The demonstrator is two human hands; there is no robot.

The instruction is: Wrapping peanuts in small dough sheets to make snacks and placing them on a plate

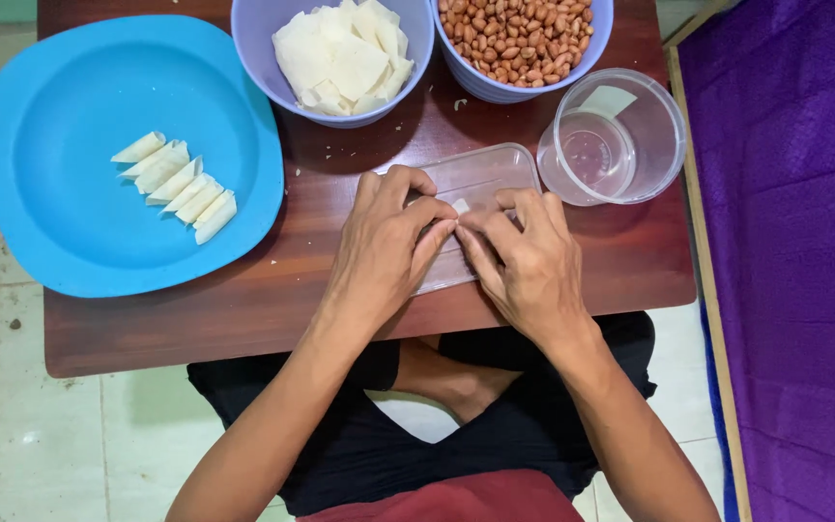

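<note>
A dark wooden table (244, 319) fills the middle of the view, with a purple cloth (794, 271) spread along its right side and pale floor tiles (50, 445) around it. On the table's left part lies a big blue plate (70, 232), and on it a slanted row of rolled white wrappers (178, 186) sit side by side, touching one another. At the far edge stand two lavender bowls: the left bowl (258, 68) holds a loose heap of flat white wrapper squares (340, 53), and the right bowl (495, 89), touching it, is full of brown peanuts (514, 34). Just right of centre a round clear tub (630, 145) stands upright with a little water in it. Beside it a flat clear lid (480, 174) lies on the wood, partly under the hands. The left hand (384, 251) and the right hand (524, 261) meet over that lid, fingertips touching, both pinching a small white wrapper piece (460, 206) between thumbs and forefingers. That piece sits right over the lid, near the tub, and only a corner of it shows between the fingers. Tiny white crumbs (458, 102) dot the wood near the bowls.
</note>
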